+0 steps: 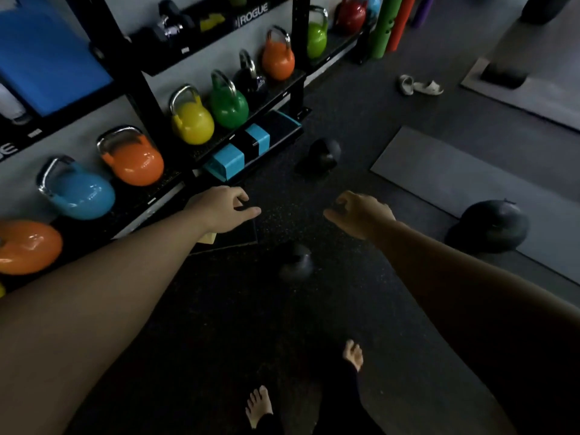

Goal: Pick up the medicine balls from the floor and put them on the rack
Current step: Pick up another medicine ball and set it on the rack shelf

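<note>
Medicine balls lie scattered on a dim gym floor as a person reaches out with both bare arms, neither hand holding anything. The left hand (224, 210) hangs with thumb and fingers loosely apart, and the right hand (361, 215) is half-curled and empty beside it. The nearest ball (296, 262), small, dark and blurred, sits on the floor below and between the two hands, slightly nearer the right; being round, it offers no long axis, so a two-handed scoop from either side looks the likely next move. A second ball (324, 153) rests farther ahead, just off the rack's lowest shelf, and a larger third ball (492, 224) sits well to the right on the edge of a grey mat (439, 171). All three are on the ground, so the job appears barely begun.

The floor (235, 324) is black speckled rubber, and the person stands barefoot on it. The rack (301, 42), a black steel frame, runs along the left wall, its shelves lined with coloured kettlebells, among them a blue kettlebell (81, 196) close to the left forearm. A pair of pale sandals (420, 86) lies on the floor beyond.
</note>
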A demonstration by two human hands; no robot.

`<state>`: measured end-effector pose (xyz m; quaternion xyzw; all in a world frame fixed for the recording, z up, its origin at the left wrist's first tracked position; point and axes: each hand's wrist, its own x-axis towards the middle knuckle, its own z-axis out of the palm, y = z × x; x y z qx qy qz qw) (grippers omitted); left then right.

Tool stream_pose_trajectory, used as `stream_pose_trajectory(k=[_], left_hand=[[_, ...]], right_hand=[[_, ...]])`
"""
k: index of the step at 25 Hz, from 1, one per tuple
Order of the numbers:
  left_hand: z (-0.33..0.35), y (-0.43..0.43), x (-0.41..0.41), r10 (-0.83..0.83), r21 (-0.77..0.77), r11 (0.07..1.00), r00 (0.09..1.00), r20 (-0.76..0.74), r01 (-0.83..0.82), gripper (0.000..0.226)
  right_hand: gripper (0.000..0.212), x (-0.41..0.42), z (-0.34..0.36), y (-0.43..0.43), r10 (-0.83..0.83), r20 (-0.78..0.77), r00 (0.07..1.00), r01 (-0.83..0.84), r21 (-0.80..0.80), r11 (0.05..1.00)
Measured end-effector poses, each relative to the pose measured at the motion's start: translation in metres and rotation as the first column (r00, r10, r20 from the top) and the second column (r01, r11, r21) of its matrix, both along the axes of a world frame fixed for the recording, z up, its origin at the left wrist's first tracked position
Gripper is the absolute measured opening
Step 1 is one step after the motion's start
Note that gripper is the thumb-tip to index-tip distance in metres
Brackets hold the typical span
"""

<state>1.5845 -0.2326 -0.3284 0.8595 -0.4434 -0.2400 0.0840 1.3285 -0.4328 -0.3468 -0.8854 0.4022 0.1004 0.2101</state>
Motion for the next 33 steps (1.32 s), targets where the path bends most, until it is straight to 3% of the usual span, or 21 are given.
stream_pose_trajectory(k=[9,12,16,20,24,28,29,32,33], left_hand=[[-0.101,-0.094,0.025,0.168,0.123,0.979,0.985,-0.041,-0.162,0.07],[-0.162,-0.119,0.03,0.199,0.138,0.973,0.972,-0.121,-0.182,0.073],[-0.286,-0.147,0.044,0.222,0.211,0.962,0.945,-0.241,-0.172,0.08],[-0.429,-0.173,0.062,0.298,0.253,0.942,0.899,-0.322,-0.222,0.079],[-0.584,-0.193,0.08,0.431,0.29,0.896,0.817,-0.382,-0.336,0.092],[-0.702,-0.191,0.076,0.616,0.405,0.783,0.673,-0.409,-0.471,0.116],[-0.723,-0.19,0.068,0.673,0.441,0.739,0.587,-0.45,-0.509,0.123],[-0.757,-0.191,0.043,0.788,0.543,0.563,0.207,-0.579,-0.624,0.14],[-0.76,-0.191,0.036,0.792,0.543,0.523,0.14,-0.594,-0.656,0.141]], right_hand=[[0.073,0.079,-0.12,-0.107,0.171,-0.103,0.98,-0.154,0.159,0.975],[0.072,0.1,-0.18,-0.124,0.116,-0.116,0.987,-0.081,0.268,0.96],[0.073,0.123,-0.301,-0.141,0.061,-0.179,0.982,0.011,0.379,0.925],[0.073,0.142,-0.439,-0.156,0.02,-0.199,0.98,0.059,0.384,0.921],[0.082,0.175,-0.589,-0.162,-0.007,-0.192,0.981,0.084,0.395,0.915],[0.113,0.185,-0.697,-0.17,-0.085,-0.182,0.98,0.15,0.381,0.912],[0.12,0.181,-0.716,-0.168,-0.127,-0.182,0.975,0.193,0.419,0.887],[0.125,0.166,-0.745,-0.157,-0.326,-0.137,0.935,0.341,0.59,0.732],[0.122,0.161,-0.746,-0.153,-0.393,-0.096,0.915,0.362,0.627,0.69]])
